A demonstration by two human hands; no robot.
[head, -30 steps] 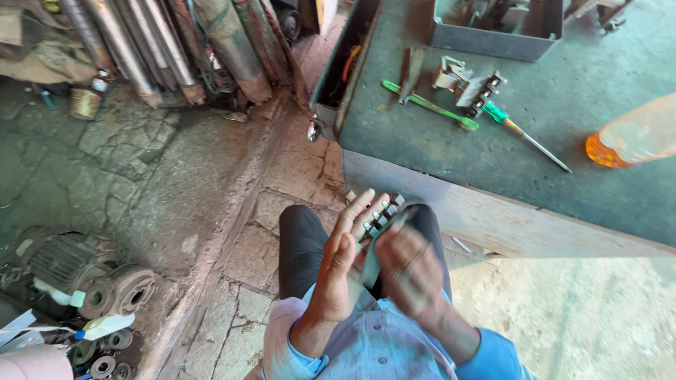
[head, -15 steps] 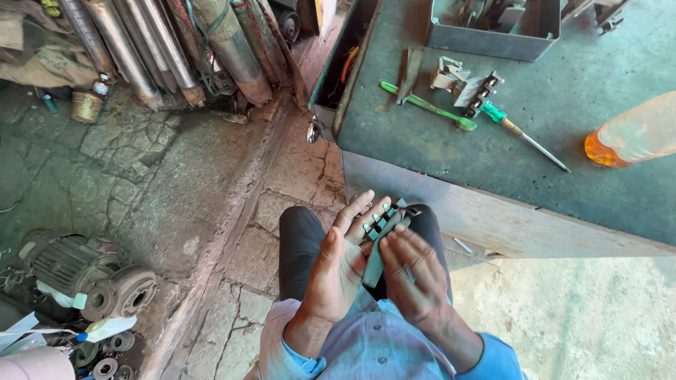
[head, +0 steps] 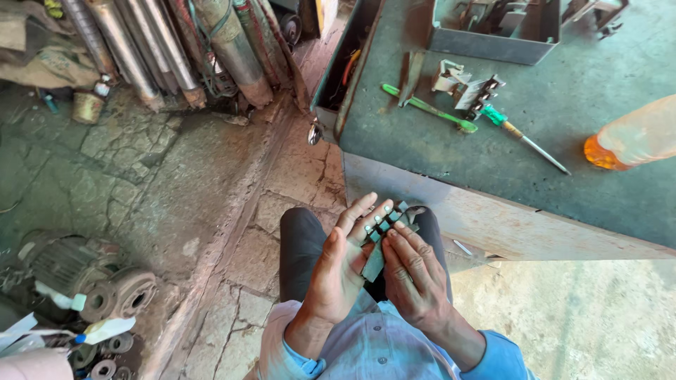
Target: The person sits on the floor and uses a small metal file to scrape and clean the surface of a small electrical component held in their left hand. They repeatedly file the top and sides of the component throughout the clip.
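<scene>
While I sit here on the stone floor [head: 176,183], the big green workbench [head: 493,162] fills the space ahead of my knees, its metal tray [head: 493,35] at the far edge. Left of me lie the long pipes [head: 141,49], and down by my side sits an old motor [head: 70,271]. On the bench I see an orange plastic bottle [head: 634,137] lying over, then a green-handled screwdriver [head: 524,137] and a green tool [head: 426,109] beside it.

Now the small stuff, right over my lap: my left hand [head: 341,271] is flat and open, palm cradling a dark ridged metal part [head: 380,243], and my right hand [head: 415,278] presses its fingers onto it from the other side, so I'm gripping it between both. It looks stiff and fairly heavy for its size, toothed along the top, so I judge the smooth flat sides are the place to hold, not the ridges.

Compared with a second ago, my right hand is no longer a blur; it has settled, and my hands have closed in on the part.
</scene>
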